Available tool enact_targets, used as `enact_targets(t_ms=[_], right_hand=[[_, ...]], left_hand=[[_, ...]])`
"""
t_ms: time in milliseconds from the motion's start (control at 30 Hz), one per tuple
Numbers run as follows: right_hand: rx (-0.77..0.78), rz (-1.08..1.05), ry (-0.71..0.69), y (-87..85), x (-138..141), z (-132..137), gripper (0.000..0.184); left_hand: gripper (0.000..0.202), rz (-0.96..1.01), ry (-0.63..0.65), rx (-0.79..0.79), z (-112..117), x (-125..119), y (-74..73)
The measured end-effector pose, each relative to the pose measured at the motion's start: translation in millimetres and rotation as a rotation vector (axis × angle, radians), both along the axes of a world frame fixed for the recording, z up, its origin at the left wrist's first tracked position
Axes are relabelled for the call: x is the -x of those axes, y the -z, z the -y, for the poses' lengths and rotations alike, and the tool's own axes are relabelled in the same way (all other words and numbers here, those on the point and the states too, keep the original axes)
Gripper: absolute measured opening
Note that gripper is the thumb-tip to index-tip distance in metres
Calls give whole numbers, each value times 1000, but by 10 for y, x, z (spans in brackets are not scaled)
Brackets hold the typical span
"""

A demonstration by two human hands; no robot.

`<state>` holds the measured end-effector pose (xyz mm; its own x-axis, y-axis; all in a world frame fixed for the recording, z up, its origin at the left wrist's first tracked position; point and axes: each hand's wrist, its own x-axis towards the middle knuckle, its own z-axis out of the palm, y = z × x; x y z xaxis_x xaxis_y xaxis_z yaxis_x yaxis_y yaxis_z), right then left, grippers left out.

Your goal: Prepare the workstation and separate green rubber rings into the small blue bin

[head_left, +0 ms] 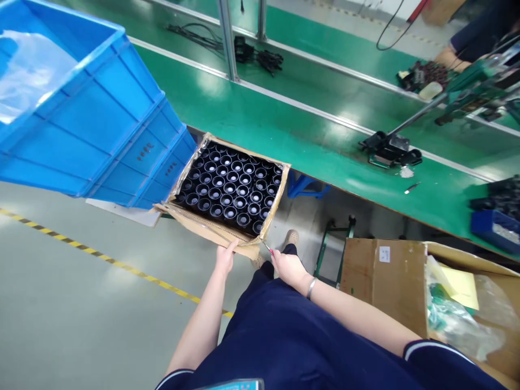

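"While blue crates (101, 124) are towering left, how's the open carton (280, 195) lying?"

"It's sitting beside them, mouth facing up, long axis running left-right! Left hand (225, 259) is clasping its near flap (205, 227); right hand (289, 267), fingers closed, is pointing a slim red-handled tool (271, 251) at its near-right corner."

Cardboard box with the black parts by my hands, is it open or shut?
Open: the box is uncovered on top, so rows of round black parts show inside.
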<state>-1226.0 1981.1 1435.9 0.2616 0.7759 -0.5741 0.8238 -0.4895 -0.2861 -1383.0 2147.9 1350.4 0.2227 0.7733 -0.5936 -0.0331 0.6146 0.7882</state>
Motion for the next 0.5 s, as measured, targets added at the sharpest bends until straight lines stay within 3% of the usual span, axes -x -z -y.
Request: enact_targets(t_ms=[133, 300, 400, 500], right_hand=[[-24, -10, 238, -34, -203, 8, 31], [-92, -92, 482, -37, -582, -156, 28], [-130, -179, 567, -45, -757, -276, 28], [-180, -247, 618, -59, -891, -365, 28]], left_hand=[[53, -193, -17, 33, -12, -350, -50], [43, -310, 27, 165, 157, -887, -43], [29, -296, 24, 179, 272, -935, -37], [18, -214, 49, 163, 349, -767, -48]])
